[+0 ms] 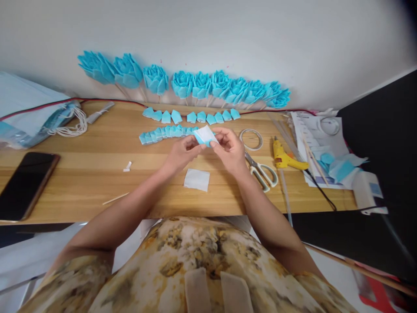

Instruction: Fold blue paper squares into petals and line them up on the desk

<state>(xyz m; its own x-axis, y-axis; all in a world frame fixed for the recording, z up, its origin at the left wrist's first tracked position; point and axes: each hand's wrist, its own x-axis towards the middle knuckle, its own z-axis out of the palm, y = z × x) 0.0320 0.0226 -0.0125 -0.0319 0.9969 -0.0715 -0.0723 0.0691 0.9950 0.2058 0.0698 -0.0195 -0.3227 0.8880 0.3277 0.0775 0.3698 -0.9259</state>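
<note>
Between my two hands is a small blue-and-white fabric piece (206, 135), its lower edge partly turned over to show blue. My left hand (186, 151) pinches its left lower corner. Thumb and fingers of my right hand (230, 149) are closed on its right side. Flat on the table below them lies a white fabric square (196, 180). Just behind my hands runs a row of overlapping blue folded petals (163, 134). Farther back is another row of separate folded petals (201, 117).
Several blue fabric flowers (182, 84) on sticks lean against the wall. On the right lie scissors (260, 171), a tape roll (251, 139) and a yellow glue gun (285, 157). A phone (28, 184) and a plastic bag (29, 113) lie left; a thin stick (115, 198) lies near the front edge.
</note>
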